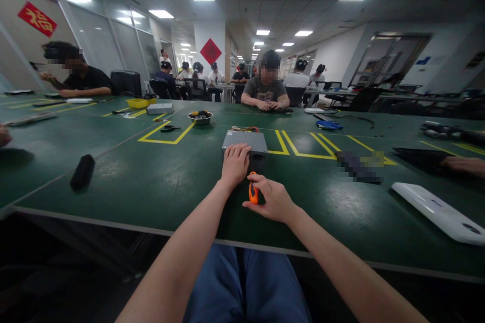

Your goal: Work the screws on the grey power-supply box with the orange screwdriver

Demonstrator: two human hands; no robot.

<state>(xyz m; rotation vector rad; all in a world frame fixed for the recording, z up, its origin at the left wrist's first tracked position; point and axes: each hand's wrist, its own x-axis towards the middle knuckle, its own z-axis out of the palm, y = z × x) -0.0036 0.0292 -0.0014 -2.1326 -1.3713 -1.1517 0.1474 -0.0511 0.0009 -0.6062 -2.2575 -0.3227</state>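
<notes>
The grey metal box (244,141) is set on the green bench (125,176), with its far end against the yellow tape lines. The left hand (235,164) is laid over the near edge of the box, its fingers pressed together and resting on the top without any visible grip. The right hand (273,201) is held in a pinch, and the orange-handled tool (253,189) is gripped upright between thumb and fingers, just in front of the box and beside the left hand. The tool's exact kind cannot be told, as most of it is covered by the fingers. A steel bowl (200,118) holding small parts is placed beyond the box, and black scissors (170,128) are laid inside a yellow-taped rectangle (164,133) near it. A black cylinder (82,171) is lying to the left, and a white flat case (439,212) to the right. A co-worker's hand (464,165) is rested on a black sheet (417,157) at the right edge of the view.
</notes>
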